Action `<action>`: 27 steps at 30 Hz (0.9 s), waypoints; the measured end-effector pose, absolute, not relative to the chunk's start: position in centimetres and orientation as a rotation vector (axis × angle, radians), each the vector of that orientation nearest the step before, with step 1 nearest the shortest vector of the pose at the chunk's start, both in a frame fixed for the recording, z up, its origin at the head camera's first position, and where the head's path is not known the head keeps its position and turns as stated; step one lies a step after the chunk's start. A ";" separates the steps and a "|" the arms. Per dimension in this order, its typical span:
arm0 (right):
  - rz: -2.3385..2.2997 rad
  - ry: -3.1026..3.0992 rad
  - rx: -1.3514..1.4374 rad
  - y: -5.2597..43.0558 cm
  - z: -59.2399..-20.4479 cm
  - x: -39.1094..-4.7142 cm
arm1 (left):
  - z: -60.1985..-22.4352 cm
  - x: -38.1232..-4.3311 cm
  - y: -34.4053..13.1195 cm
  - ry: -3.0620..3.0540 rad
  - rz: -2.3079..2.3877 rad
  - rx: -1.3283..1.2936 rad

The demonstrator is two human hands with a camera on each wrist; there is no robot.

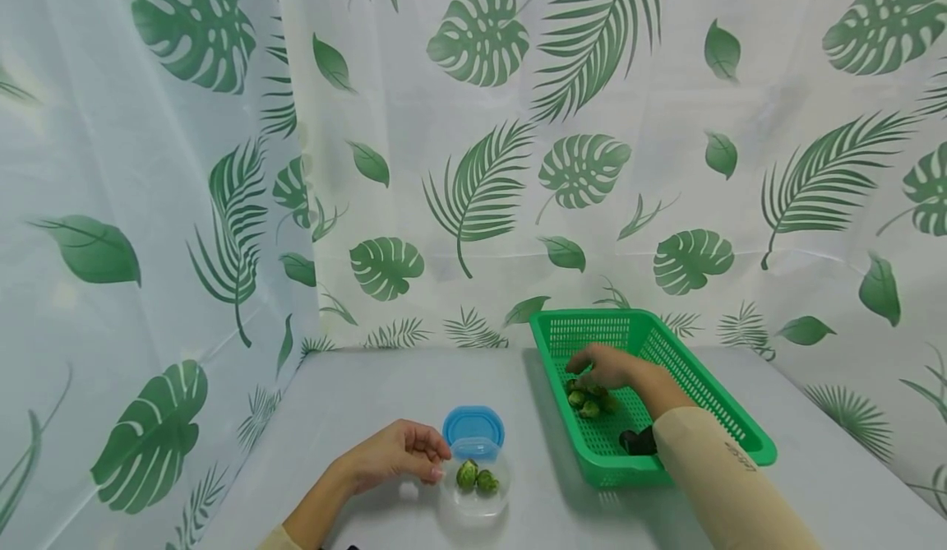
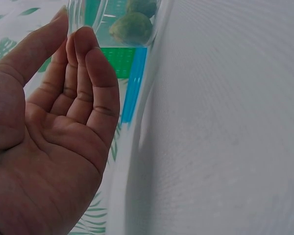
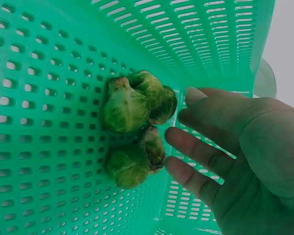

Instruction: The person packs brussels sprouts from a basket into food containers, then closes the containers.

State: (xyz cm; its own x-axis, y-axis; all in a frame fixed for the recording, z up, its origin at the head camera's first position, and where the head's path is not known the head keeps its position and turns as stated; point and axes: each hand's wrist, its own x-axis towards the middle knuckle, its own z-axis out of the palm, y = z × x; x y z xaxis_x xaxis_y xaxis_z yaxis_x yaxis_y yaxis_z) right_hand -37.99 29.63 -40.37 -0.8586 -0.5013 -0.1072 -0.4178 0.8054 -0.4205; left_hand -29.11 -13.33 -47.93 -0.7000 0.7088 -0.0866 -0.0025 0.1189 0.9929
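Observation:
My left hand [image 1: 403,455] touches the left side of a small clear plastic tub [image 1: 477,507], fingers gently bent. Two Brussels sprouts [image 1: 467,474] lie in the tub; in the left wrist view, the fingertips meet its wall [image 2: 95,39]. Inside a green slotted basket [image 1: 592,461], my right hand [image 1: 610,367] reaches down over several Brussels sprouts [image 1: 589,409]. The right wrist view shows its fingers spread apart beside the sprouts [image 3: 126,111], with nothing held between them.
A blue lid [image 1: 473,420] lies just behind the tub on the white table [image 1: 370,385]. Below the right wrist, a black object [image 1: 636,441] is partly hidden by the sleeve. A leaf-printed curtain [image 1: 473,205] stands behind and on the sides.

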 end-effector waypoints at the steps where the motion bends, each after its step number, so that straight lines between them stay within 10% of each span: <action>1: -0.552 2.768 -0.718 29.6 -40.4 -37.9 | -47.9 -29.1 -13.3 1.840 1.632 0.682; 27: -0.656 2.630 -0.606 29.1 -40.0 -37.3 | -47.7 -28.9 -13.2 1.829 1.635 0.693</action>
